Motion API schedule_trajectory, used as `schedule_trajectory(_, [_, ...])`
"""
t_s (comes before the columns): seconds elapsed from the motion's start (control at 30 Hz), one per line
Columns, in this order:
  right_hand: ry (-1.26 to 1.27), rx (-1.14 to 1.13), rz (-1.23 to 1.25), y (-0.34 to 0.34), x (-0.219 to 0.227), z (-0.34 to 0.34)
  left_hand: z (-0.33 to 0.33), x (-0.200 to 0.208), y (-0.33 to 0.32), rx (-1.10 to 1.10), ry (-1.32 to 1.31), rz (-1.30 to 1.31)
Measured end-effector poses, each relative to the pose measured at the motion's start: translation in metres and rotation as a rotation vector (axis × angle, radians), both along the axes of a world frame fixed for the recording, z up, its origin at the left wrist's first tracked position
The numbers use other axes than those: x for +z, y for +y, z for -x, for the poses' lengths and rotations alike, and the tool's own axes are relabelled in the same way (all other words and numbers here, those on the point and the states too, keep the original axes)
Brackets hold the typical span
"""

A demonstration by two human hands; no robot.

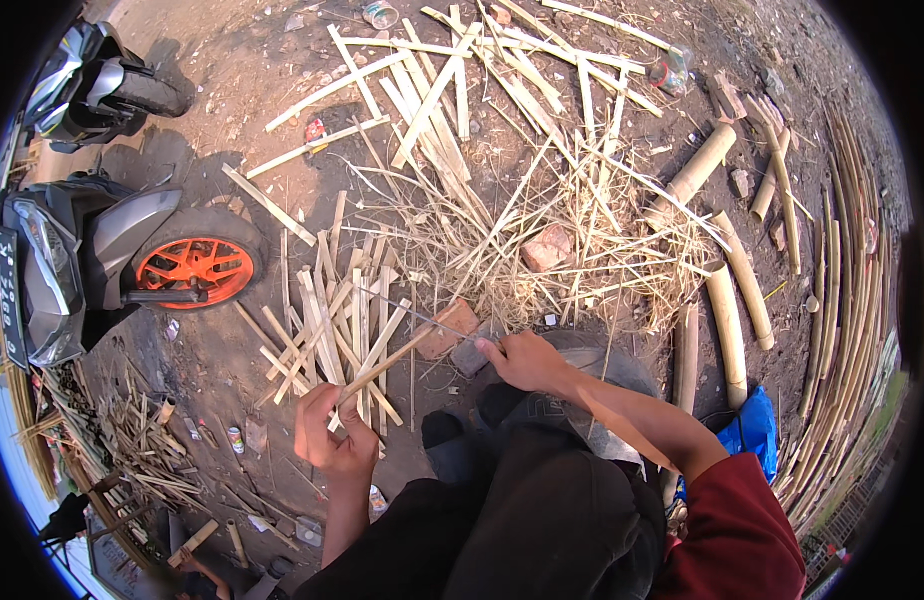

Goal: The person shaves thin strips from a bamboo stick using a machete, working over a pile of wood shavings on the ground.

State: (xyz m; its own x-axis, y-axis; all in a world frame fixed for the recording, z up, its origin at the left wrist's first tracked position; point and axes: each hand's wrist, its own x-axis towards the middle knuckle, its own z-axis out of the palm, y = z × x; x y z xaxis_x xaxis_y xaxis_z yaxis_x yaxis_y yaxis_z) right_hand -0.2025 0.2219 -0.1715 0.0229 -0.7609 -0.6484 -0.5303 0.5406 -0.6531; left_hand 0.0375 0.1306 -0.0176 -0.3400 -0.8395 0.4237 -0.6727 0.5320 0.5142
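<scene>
My left hand (pixel 334 432) is closed around the lower end of a bamboo strip (pixel 394 357), which slants up and to the right. In my closed right hand (pixel 527 362) is a knife with a long, thin blade (pixel 422 316), seen nearly edge-on and pointing to the upper left. Most of its handle is hidden by my fingers. The blade crosses close to the strip's far end; whether they touch I cannot tell. Just beyond my feet lie a reddish brick (pixel 449 328) and a grey block (pixel 469 357). Several split bamboo strips (pixel 327 325) lie beyond my left hand.
Pale shavings (pixel 542 285) spread ahead, with a brick (pixel 547 248) among them and more strips (pixel 437 100) beyond. Bamboo sections (pixel 727 335) and long poles (pixel 847 330) lie right, near a blue bag (pixel 750 435). Motorbikes (pixel 92 260) stand left; another person's arm (pixel 207 575) shows lower left.
</scene>
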Motion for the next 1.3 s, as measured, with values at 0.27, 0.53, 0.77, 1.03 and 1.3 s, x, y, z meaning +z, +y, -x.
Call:
schedule_trajectory(0.27, [-0.002,-0.051,-0.103,0.023,-0.030,0.007,-0.005,-0.001,-0.014,0.048,-0.030,0.043])
schedule_trajectory(0.53, [-0.118,0.006,0.030,0.013,-0.006,0.002,0.004,-0.001,-0.014,0.047,-0.031,0.017])
schedule_trajectory(0.77, [0.077,-0.017,-0.170,0.013,-0.048,0.028,0.000,-0.022,-0.010,-0.079,0.437,-0.149])
schedule_trajectory(1.03, [-0.118,-0.074,-0.085,0.002,-0.015,-0.017,0.030,-0.025,-0.035,0.017,1.105,-0.673])
schedule_trajectory(1.3, [0.008,0.036,-0.145,0.011,-0.042,0.010,0.024,-0.028,-0.045,0.328,1.231,-0.567])
